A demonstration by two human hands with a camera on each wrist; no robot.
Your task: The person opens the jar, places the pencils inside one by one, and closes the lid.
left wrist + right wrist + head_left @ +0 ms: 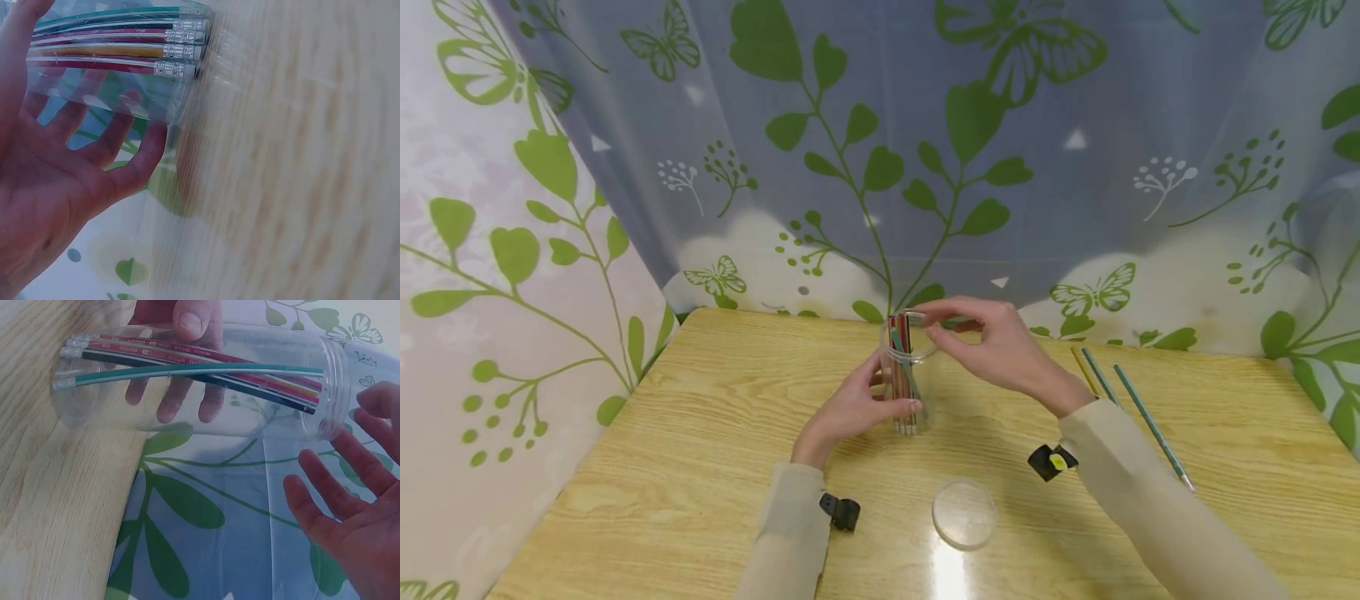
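A clear plastic jar (917, 357) stands upright on the table with several pencils (897, 342) inside, their eraser ends down. My left hand (848, 410) holds the jar's side, fingers behind it and thumb across the front. In the left wrist view, the pencils' metal-banded eraser ends (175, 51) lie near the jar's base. My right hand (1000, 343) is at the open rim, its thumb and fingers apart. From the right wrist, one teal pencil (206, 370) crosses the red and dark ones, and the right hand's fingers (325, 475) are spread beside the jar's mouth, holding nothing.
A round clear lid (964, 514) lies on the table in front of the jar. To the right, beyond and beside my right forearm, lie a yellow pencil (1083, 369) and two teal pencils, one (1153, 425) longer in view. A leaf-patterned curtain (865, 208) hangs behind the table.
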